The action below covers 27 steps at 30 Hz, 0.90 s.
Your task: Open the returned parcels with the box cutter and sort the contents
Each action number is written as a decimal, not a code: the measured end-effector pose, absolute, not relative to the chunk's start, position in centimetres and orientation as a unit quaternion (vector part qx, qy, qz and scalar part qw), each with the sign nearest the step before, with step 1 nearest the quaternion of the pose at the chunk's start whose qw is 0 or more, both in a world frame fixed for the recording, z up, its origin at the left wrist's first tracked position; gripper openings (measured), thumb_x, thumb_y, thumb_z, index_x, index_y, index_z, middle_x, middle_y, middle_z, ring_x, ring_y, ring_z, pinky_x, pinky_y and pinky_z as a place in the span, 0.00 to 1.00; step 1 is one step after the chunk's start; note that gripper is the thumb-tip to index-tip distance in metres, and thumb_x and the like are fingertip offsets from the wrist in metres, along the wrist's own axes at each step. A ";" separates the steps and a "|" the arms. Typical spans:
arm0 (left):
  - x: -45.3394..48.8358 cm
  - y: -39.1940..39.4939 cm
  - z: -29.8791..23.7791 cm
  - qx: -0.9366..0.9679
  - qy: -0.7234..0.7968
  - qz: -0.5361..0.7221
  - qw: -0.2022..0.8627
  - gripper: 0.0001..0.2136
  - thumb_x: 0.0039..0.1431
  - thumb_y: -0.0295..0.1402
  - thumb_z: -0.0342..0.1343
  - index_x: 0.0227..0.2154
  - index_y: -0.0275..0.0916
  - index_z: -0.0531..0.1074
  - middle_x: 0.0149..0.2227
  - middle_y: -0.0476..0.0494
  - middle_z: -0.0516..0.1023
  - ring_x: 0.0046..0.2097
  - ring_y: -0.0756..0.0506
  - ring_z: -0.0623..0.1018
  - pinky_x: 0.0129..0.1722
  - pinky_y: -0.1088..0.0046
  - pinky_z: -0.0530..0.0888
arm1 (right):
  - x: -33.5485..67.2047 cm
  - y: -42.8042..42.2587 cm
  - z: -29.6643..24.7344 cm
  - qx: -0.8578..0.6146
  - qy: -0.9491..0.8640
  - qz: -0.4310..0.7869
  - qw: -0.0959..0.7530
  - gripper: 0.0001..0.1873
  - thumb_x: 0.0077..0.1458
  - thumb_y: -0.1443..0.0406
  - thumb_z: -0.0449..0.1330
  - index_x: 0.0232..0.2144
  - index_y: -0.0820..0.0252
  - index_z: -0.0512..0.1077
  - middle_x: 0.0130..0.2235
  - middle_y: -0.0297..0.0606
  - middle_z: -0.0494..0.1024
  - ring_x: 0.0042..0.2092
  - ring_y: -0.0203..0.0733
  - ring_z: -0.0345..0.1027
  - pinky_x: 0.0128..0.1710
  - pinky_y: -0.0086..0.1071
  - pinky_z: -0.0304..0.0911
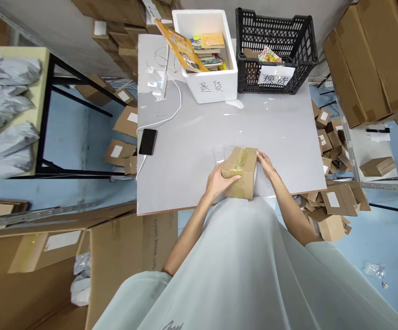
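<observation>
A small brown cardboard box point(240, 170), sealed with clear tape, sits at the near edge of a grey table point(199, 137). My left hand point(218, 182) wraps around the box's left side, thumb on top. My right hand point(266, 165) presses against the box's right side with fingers curled along its edge. Both hands hold the box between them.
A black phone point(148, 141) on a white cable lies at the table's left edge. A white foam bin point(206, 82) of books and a black plastic crate point(276, 50) stand at the back. Piles of small cardboard boxes point(333, 201) lie on the floor on the right, with large cartons point(116, 256) on the left.
</observation>
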State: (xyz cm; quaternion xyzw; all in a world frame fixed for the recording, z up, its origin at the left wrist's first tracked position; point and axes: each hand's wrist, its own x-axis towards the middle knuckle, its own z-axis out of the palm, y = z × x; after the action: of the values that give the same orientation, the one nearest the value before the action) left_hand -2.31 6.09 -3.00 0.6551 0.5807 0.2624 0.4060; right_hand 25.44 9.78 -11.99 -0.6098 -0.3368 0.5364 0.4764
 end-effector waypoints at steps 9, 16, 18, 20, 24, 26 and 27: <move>-0.1 5.6 -4.8 0.561 0.621 0.331 0.436 0.48 0.54 0.57 0.76 0.74 0.45 0.67 0.72 0.31 0.73 0.72 0.25 0.74 0.72 0.43 0.71 | 24.3 8.5 -9.2 -0.608 -0.380 0.541 0.440 0.43 0.60 0.31 0.60 0.60 0.55 0.79 0.68 0.45 0.80 0.69 0.51 0.72 0.73 0.48 0.66; -0.4 7.7 -6.7 0.505 0.613 0.377 0.476 0.42 0.59 0.61 0.70 0.68 0.39 0.72 0.58 0.31 0.82 0.56 0.34 0.83 0.59 0.53 0.81 | 24.5 1.1 -6.9 -0.612 -0.401 0.539 0.418 0.47 0.61 0.32 0.64 0.71 0.51 0.74 0.76 0.43 0.69 0.79 0.55 0.59 0.79 0.50 0.57; -0.3 7.6 -7.2 0.500 0.598 0.382 0.496 0.37 0.62 0.61 0.68 0.64 0.38 0.75 0.54 0.32 0.83 0.53 0.36 0.84 0.56 0.55 0.82 | 24.0 0.1 -6.7 -0.598 -0.403 0.547 0.425 0.51 0.59 0.33 0.67 0.74 0.50 0.70 0.78 0.42 0.66 0.79 0.56 0.59 0.79 0.51 0.58; -0.2 6.9 -7.6 0.493 0.583 0.374 0.526 0.35 0.62 0.59 0.68 0.62 0.39 0.75 0.56 0.32 0.81 0.54 0.37 0.84 0.55 0.55 0.83 | 23.6 -0.1 -6.6 -0.596 -0.395 0.547 0.435 0.54 0.57 0.32 0.67 0.76 0.49 0.67 0.79 0.40 0.65 0.79 0.57 0.58 0.79 0.52 0.58; 0.0 4.9 -8.1 0.484 0.542 0.346 0.593 0.38 0.58 0.53 0.72 0.67 0.41 0.69 0.69 0.27 0.73 0.64 0.32 0.80 0.59 0.48 0.83 | 23.0 1.0 -6.4 -0.602 -0.392 0.533 0.446 0.54 0.58 0.30 0.64 0.77 0.48 0.66 0.78 0.38 0.65 0.80 0.56 0.57 0.79 0.51 0.57; 0.0 4.1 -8.0 0.489 0.527 0.342 0.605 0.40 0.58 0.50 0.72 0.68 0.41 0.67 0.71 0.25 0.71 0.67 0.32 0.78 0.62 0.46 0.81 | 22.8 1.6 -5.9 -0.599 -0.402 0.531 0.445 0.52 0.60 0.30 0.64 0.76 0.48 0.67 0.78 0.37 0.67 0.79 0.55 0.59 0.79 0.50 0.58; -0.1 3.8 -7.9 0.492 0.524 0.343 0.605 0.40 0.59 0.50 0.72 0.69 0.41 0.66 0.72 0.25 0.71 0.68 0.32 0.78 0.64 0.46 0.81 | 22.7 1.9 -5.5 -0.596 -0.407 0.532 0.444 0.51 0.61 0.31 0.63 0.76 0.48 0.67 0.77 0.36 0.68 0.78 0.55 0.61 0.79 0.49 0.59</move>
State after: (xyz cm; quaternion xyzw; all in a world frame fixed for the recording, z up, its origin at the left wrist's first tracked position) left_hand -0.12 3.81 -7.91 0.4921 0.5240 0.3427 0.6048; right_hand 22.72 1.89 -5.53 -0.5957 -0.4069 0.5316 0.4439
